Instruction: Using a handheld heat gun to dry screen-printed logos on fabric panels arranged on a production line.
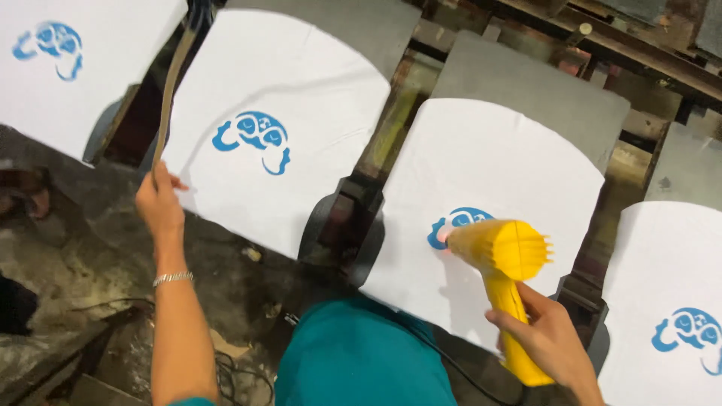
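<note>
- Gripping a yellow heat gun [505,280] by its handle in the right hand [553,342], fingers closing round it, at about 5 o'clock in the view.
- Pointing the gun's nozzle toward 10 o'clock, just beside or touching the blue print [453,223] on the middle white fabric panel [489,165]; the nozzle covering part of the print.
- Pinching a thin tan strap or stick [170,83] in the left hand [159,201] at 9 o'clock, grip closing on its lower end, the strap rising toward 11 o'clock.
- Wearing a silver bracelet [173,278] on the left wrist.
- Lying to the left, a second white panel [278,113] with a blue brain-shaped print [256,139]; further printed panels at 10 o'clock [68,60] and at 4 o'clock [669,301].
- Resting each panel on its own platen, with a dark metal frame [587,53] at 1 o'clock.
- Trailing a black cord [451,368] at 6 o'clock, beside a teal garment [361,353].
</note>
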